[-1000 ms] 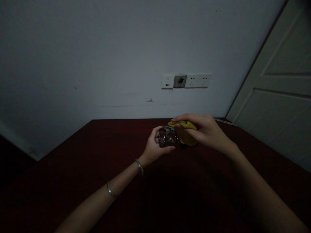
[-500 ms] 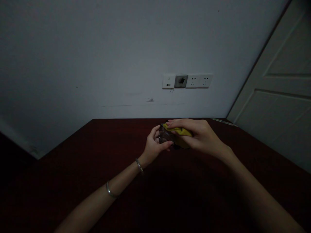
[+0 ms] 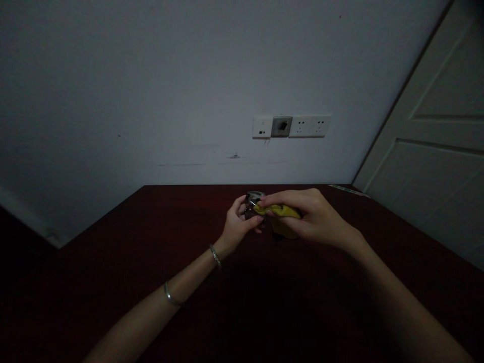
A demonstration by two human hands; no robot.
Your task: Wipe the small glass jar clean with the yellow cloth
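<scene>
My left hand (image 3: pixel 237 225) is closed round a small dark, shiny, glass-like object (image 3: pixel 251 204), held above the dark red table (image 3: pixel 159 237). Two metal bracelets sit on that forearm. My right hand (image 3: pixel 310 217) pinches a yellow cloth (image 3: pixel 278 212) and presses it against the right side of the shiny object. Most of the object is hidden by my fingers and the cloth, so I cannot make out what it is. Both hands meet near the table's far middle.
A white wall rises behind the table, with a row of sockets and a switch (image 3: pixel 291 126) on it. A white panelled door (image 3: pixel 434 151) stands at the right. A thin pale strip (image 3: pixel 346 189) lies at the table's far right corner.
The cloth hand moved left over the shiny object, which now shows less. My left hand turned the object and lifted it slightly; the cloth is bunched tighter.
</scene>
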